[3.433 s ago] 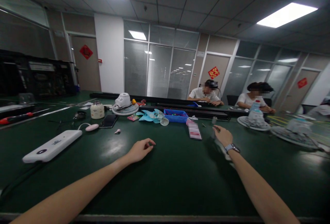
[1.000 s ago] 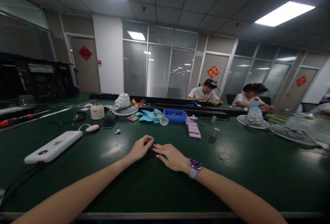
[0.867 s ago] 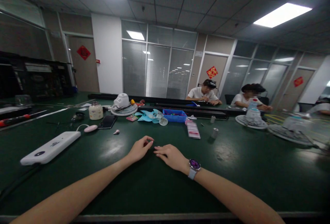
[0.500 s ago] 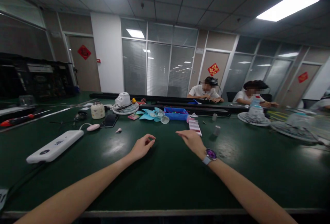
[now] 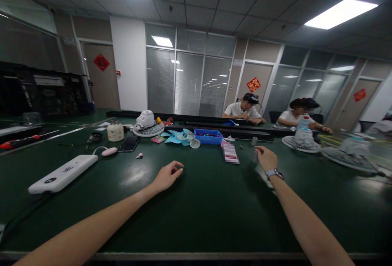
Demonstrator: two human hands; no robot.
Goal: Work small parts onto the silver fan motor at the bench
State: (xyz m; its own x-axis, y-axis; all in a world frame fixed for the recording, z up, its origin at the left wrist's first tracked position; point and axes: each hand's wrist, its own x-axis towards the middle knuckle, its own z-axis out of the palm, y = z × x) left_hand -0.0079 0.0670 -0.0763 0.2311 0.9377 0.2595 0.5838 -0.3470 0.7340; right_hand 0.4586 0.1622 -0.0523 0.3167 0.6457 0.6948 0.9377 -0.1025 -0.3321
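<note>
While the green tabletop is viewed from the near edge, a white power bank is seen far left, with a pink oval gadget and a dark phone just behind it. A cream jar and a white fan are parked further back. The left hand is rested on the tabletop with fingers loosely curled, thumb tip near the forefinger, nothing visibly held. Blue fan blades and a blue tray are spotted beyond it. Further right, the right hand is stretched out to a small grey cylinder, fingers right at it; whether it's actually gripped can't be told. A watch is worn on that wrist. Two people are seated at the far side.
</note>
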